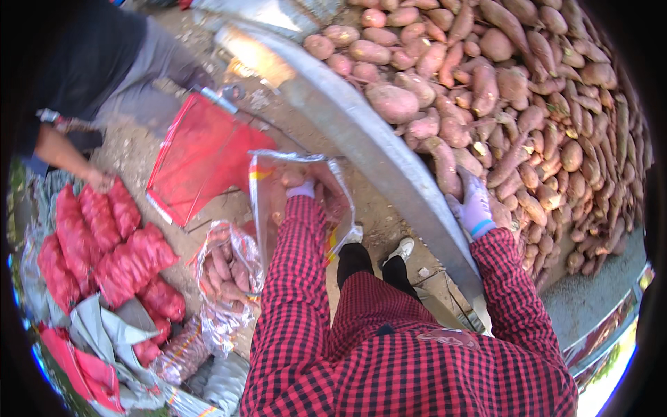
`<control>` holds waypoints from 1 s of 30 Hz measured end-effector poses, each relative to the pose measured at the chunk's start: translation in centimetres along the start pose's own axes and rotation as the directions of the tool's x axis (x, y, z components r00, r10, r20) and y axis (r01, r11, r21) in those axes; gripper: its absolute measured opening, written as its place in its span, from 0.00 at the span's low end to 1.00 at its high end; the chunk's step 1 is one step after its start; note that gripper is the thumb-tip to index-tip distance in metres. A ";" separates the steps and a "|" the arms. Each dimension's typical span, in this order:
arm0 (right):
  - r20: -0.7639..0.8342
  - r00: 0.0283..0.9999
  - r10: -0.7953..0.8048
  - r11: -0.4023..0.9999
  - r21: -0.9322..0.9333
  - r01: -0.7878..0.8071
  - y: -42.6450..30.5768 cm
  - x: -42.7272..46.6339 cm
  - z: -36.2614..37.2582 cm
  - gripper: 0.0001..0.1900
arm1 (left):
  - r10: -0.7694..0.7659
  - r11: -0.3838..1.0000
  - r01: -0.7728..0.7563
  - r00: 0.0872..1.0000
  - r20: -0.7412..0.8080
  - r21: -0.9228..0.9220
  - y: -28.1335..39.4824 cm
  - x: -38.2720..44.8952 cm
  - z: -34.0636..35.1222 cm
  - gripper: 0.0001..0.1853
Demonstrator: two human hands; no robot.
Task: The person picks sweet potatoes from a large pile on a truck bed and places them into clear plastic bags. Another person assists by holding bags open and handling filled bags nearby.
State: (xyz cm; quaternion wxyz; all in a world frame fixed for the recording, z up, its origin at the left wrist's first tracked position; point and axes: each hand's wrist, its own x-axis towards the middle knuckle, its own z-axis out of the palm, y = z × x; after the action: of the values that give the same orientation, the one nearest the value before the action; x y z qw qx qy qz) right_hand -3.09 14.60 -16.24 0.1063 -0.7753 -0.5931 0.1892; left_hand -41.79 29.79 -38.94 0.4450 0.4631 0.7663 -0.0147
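Observation:
My right hand (475, 203), in a pale lilac glove, is at the near edge of a large heap of sweet potatoes (484, 88). Its fingers and thumb close about the lower end of a long sweet potato (443, 164). My left hand (302, 190), gloved alike, reaches into the mouth of a clear plastic bag (268, 219) that stands on the ground with sweet potatoes inside. A sweet potato (292, 177) shows at its fingertips; the bag and sleeve hide most of that hand, so its grip is unclear.
A metal side wall (365, 138) borders the heap. Left of the bag are a red mesh cover on a frame (208, 156), another clear bag of sweet potatoes (226, 271) and several filled red mesh sacks (135, 260). Another person's hand (100, 180) touches one sack.

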 end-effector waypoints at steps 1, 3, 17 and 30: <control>0.023 0.999 0.042 0.999 -0.018 -0.042 0.0 -0.1 -0.2 0.36 | 0.001 1.000 -0.001 1.000 0.007 0.012 -0.2 0.4 0.4 0.33; 0.051 0.999 0.016 1.000 -0.018 -0.015 0.0 0.0 -0.5 0.36 | 0.005 0.999 -0.005 1.000 0.020 0.033 -0.4 1.0 1.1 0.30; -0.272 0.951 0.148 0.981 0.162 -0.106 4.9 13.1 -8.4 0.32 | -0.005 0.927 0.123 0.949 0.316 -0.354 -6.1 -9.0 1.8 0.15; 0.016 0.987 0.157 0.712 0.691 -0.124 8.4 20.9 -8.9 0.49 | 0.149 0.593 -0.131 0.987 -0.051 -0.794 -6.3 -25.2 -5.0 0.18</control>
State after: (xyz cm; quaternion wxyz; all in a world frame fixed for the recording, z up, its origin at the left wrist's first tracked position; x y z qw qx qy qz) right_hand 12.75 32.86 -14.94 0.3851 -0.7270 -0.4169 0.3863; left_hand -45.29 10.83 -20.85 0.6118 0.2756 0.6496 0.3574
